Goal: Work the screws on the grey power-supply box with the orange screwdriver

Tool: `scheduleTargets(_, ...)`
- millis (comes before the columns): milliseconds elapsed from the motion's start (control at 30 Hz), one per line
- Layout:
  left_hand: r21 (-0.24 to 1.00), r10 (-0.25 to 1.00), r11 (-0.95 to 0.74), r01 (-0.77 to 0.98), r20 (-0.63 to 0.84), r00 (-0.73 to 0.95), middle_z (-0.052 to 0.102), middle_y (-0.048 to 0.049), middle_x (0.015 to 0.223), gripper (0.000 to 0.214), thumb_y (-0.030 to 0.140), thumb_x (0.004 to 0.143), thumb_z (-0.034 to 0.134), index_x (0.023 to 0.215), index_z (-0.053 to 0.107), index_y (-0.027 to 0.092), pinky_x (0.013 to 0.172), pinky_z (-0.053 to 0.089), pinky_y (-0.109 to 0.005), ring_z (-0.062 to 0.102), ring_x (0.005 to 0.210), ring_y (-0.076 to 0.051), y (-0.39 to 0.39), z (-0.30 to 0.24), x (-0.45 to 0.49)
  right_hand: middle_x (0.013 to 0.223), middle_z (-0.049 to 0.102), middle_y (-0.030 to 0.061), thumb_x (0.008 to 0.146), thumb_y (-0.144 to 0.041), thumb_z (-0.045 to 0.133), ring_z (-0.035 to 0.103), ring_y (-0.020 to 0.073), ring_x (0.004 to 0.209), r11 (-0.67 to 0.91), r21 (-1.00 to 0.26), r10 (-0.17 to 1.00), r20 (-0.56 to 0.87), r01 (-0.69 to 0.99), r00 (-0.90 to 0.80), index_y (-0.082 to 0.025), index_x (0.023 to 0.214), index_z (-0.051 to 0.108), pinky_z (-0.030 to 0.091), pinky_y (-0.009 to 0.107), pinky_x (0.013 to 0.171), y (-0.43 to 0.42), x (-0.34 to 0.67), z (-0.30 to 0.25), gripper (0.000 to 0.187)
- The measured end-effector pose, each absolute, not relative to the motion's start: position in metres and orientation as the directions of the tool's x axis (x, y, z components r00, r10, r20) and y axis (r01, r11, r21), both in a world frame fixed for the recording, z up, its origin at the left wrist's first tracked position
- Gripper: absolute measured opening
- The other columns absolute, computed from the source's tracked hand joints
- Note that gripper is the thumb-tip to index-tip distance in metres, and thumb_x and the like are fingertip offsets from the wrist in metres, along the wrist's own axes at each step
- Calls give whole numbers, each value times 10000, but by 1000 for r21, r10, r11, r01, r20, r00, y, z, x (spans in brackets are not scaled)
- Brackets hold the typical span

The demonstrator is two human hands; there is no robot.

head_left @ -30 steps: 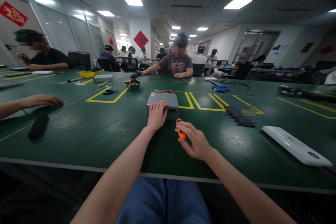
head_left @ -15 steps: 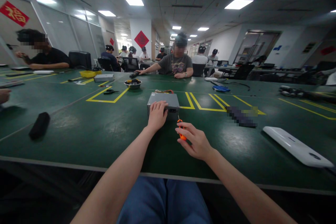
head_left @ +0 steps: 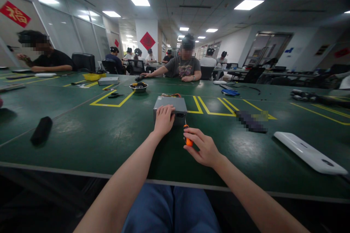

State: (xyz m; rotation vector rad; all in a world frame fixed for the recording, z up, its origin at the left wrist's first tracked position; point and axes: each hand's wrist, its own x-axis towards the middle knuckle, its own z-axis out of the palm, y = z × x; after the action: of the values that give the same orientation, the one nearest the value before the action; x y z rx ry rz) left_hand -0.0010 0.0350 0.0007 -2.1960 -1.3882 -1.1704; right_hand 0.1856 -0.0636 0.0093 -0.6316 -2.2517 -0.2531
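Note:
A grey metal computer power supply [head_left: 179, 102] sits on the green table in front of me, coloured wires showing at its far side. Across its top and near face lies my left hand [head_left: 164, 119], fingers together, holding it in place. My right hand [head_left: 201, 146] pinches the orange and black handle of a screwdriver [head_left: 188, 139] between thumb and fingers. The screwdriver's thin shaft points up and away, its tip at the lower right part of the power supply's near face. Whether the tip sits in a screw is too small to tell.
A black case [head_left: 41, 131] lies to the left, a white oblong device [head_left: 308, 152] to the right. Beyond are a metal bowl [head_left: 138, 88] with tools, black pliers-like tool [head_left: 116, 95], blue cable [head_left: 230, 92] and yellow tray [head_left: 94, 76]. A person [head_left: 182, 66] sits opposite.
The screwdriver handle has turned a little in my right hand's fingers, which have shifted slightly. My left hand and the power supply stay put. At the far left edge, another person's hand has drawn back.

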Motion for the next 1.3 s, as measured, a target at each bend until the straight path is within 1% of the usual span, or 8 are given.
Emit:
scheduleTargets(200, 175, 621, -483, 858, 760, 195, 560, -27, 1227, 237, 198, 849, 459, 1081, 495, 232, 1068, 264, -398, 460, 1178, -190, 36, 0, 0, 1159, 554, 155, 853, -325, 534, 596, 238, 1041, 875, -83, 370, 750, 477, -549, -194, 1126, 396, 545, 357, 770, -62, 186, 7, 333)
scheduleTargets(300, 176, 621, -485, 857, 759, 196, 558, -28, 1231, 236, 198, 853, 453, 1083, 493, 232, 1068, 261, -402, 461, 1178, -190, 35, 0, 0, 1180, 537, 148, 876, -276, 458, 574, 236, 1069, 868, -52, 378, 713, 494, -590, -182, 1201, 408, 526, 364, 816, -64, 187, 10, 342)
scheduleTargets(433, 178, 620, -486, 856, 760, 194, 558, -24, 1231, 237, 197, 854, 452, 1085, 489, 236, 1071, 258, -398, 458, 1182, -185, 35, 1, 0, 1132, 549, 134, 877, -275, 472, 604, 221, 986, 844, 8, 361, 731, 536, -579, -194, 1151, 464, 540, 324, 742, -64, 186, 10, 285)
scheduleTargets(567, 179, 617, -491, 852, 762, 196, 560, -24, 1228, 239, 191, 851, 453, 1084, 489, 234, 1068, 261, -397, 460, 1180, -187, 35, 1, 0, 1086, 563, 139, 846, -355, 555, 621, 224, 940, 848, -41, 372, 756, 529, -538, -193, 1063, 443, 550, 317, 685, -62, 186, 6, 294)
scheduleTargets(667, 178, 618, -491, 853, 761, 197, 558, -28, 1230, 243, 191, 850, 453, 1087, 487, 232, 1069, 262, -395, 455, 1188, -183, 35, 1, 0, 1123, 544, 155, 859, -353, 523, 592, 244, 1014, 862, -75, 390, 728, 501, -563, -178, 1104, 423, 543, 347, 737, -63, 187, 7, 318)
scheduleTargets(867, 170, 616, -488, 856, 762, 199, 556, -22, 1230, 234, 195, 859, 445, 1086, 486, 232, 1075, 253, -389, 451, 1191, -181, 35, 1, 0, 1131, 519, 146, 890, -265, 457, 622, 202, 887, 844, 33, 365, 695, 535, -619, -180, 1140, 477, 530, 308, 675, -66, 185, 11, 265)
scheduleTargets(1133, 171, 612, -483, 859, 768, 192, 558, -19, 1226, 236, 200, 848, 472, 1081, 491, 231, 1068, 262, -385, 460, 1173, -185, 36, 0, 0, 1123, 549, 154, 860, -371, 521, 589, 241, 1028, 864, -104, 412, 708, 492, -574, -173, 1095, 424, 542, 349, 755, -63, 186, 8, 323)
scheduleTargets(1300, 169, 605, -490, 855, 772, 194, 563, -21, 1219, 233, 195, 851, 463, 1078, 491, 234, 1069, 259, -389, 462, 1172, -183, 36, 0, 0, 1179, 525, 143, 900, -302, 457, 598, 215, 989, 845, -2, 405, 657, 535, -636, -190, 1172, 449, 531, 319, 742, -65, 185, 9, 294)
